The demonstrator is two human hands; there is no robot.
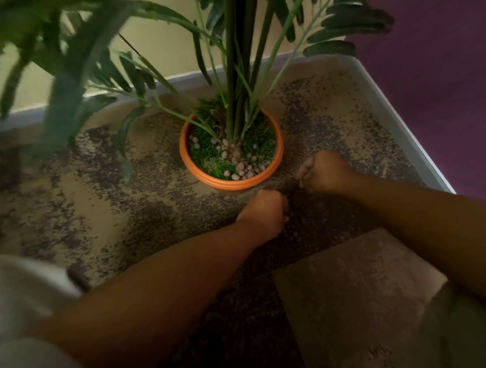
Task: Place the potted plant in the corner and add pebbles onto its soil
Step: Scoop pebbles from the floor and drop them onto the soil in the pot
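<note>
An orange pot (193, 169) stands on the patterned floor in the room's corner, with tall green stems and long leaves (232, 74) rising from it. Green grass-like cover fills the pot, and several pale pebbles (242, 168) lie on it near the front rim and around the stems. A dark heap of pebbles (295, 228) lies on the floor just in front of the pot. My left hand (265, 213) is curled down onto that heap. My right hand (322, 171) is closed in a fist beside the pot's right rim; what it holds is hidden.
A cream wall (160, 49) with a grey skirting board runs behind the pot, and a purple wall (439, 67) closes the right side. Drooping leaves (67, 88) hang over the left floor. A lighter mat or tile (350, 284) lies at the lower right.
</note>
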